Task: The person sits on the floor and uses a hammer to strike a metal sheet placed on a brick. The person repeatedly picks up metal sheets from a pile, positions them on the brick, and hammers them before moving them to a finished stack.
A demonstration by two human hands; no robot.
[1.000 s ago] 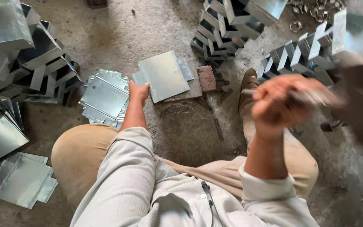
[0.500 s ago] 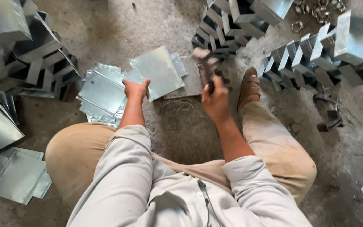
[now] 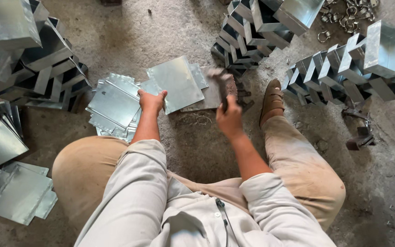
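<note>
Two big banks of folded metal boxes (image 3: 33, 59) hemmed the floor (image 3: 193, 137) left & right, w/ a third stack (image 3: 257, 27) up top, leaving only a bare patch in the middle for work. Flat cut sheets (image 3: 115, 103) lay piled by the left knee (within reach). One sheet (image 3: 175, 83) sat tilted on a low block; left hand (image 3: 152, 101) clamped its near edge, prob. to steady it. Right hand (image 3: 228, 118) was closed round a hammer (image 3: 220, 82), head blurred above the sheet's right edge.
</note>
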